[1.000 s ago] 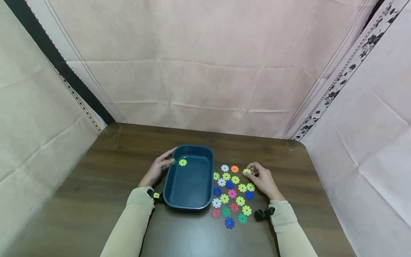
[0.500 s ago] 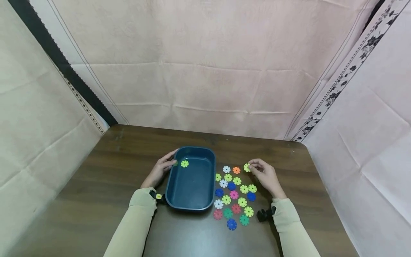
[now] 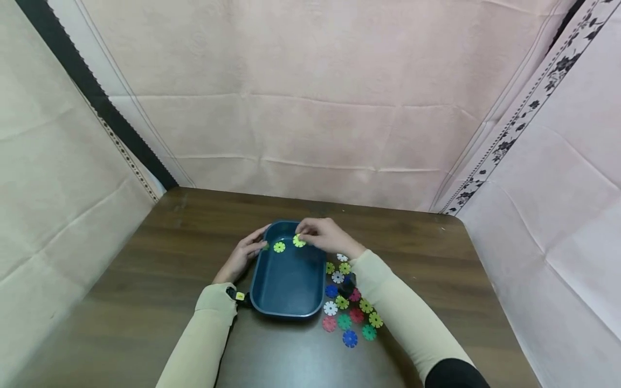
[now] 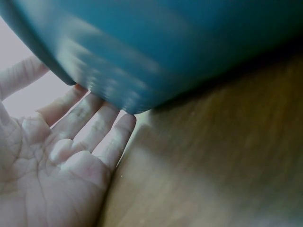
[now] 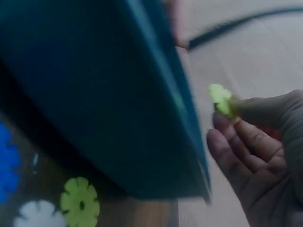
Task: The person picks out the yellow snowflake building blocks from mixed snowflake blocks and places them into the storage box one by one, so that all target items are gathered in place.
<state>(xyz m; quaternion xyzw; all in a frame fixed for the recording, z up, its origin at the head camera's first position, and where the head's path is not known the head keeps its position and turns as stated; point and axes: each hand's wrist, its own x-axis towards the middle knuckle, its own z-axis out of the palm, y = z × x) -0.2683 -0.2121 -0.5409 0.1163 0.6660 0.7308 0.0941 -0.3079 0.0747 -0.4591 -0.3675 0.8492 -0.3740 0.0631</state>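
A deep blue rectangular tray (image 3: 288,293) stands on the table, another yellow-green snowflake disc (image 3: 278,247) lying inside toward its far left. My left hand (image 3: 244,253) holds the tray's left side, thumb over the rim and fingers against the outer wall. In the left wrist view, those fingertips (image 4: 124,121) meet the lower outside of the tray. Over the tray's far end, my right hand (image 3: 322,234) pinches a yellow-green snowflake disc (image 3: 298,241) between thumb and fingers. The right wrist view shows this notched disc (image 5: 221,100) raised beyond the tray's rim.
Right of the tray lie several flat snowflake discs: white (image 3: 330,308), blue (image 3: 350,338), green (image 3: 369,331), red (image 3: 329,324) and yellow-green (image 3: 342,302). My right sleeve (image 3: 393,302) covers some of them. Pale cloth (image 3: 301,134) hangs behind the brown table (image 3: 194,258).
My right hand has picked up the yellow-green snowflake disc from the far right of the group and carried it left over the tray. My left hand still holds the tray.
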